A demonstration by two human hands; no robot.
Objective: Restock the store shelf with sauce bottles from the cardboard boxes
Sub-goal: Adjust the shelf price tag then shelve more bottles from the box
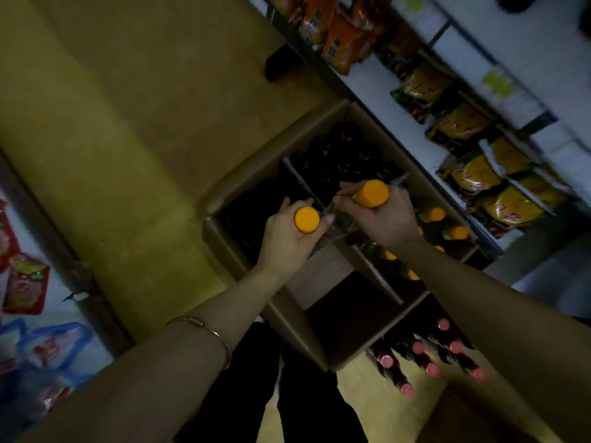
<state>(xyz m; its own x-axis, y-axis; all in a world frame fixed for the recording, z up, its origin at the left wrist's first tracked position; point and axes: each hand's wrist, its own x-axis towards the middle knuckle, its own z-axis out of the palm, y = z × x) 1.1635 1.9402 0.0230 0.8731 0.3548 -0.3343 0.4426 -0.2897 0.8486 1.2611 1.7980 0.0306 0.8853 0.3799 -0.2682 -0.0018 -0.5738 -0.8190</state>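
Each of my hands grips a dark sauce bottle by the neck, just under an orange cap. My left hand holds one orange-capped bottle, and my right hand holds a second orange-capped bottle. Both hang over an open cardboard box on the floor. Its far compartment holds dark-capped bottles. Further orange-capped bottles stand in the box at the right. A nearer box holds red-capped bottles.
A store shelf runs along the right with yellow and orange snack packets. Packaged goods lie on a low shelf at the left. The yellowish floor lies between them. My dark trousers show below the boxes.
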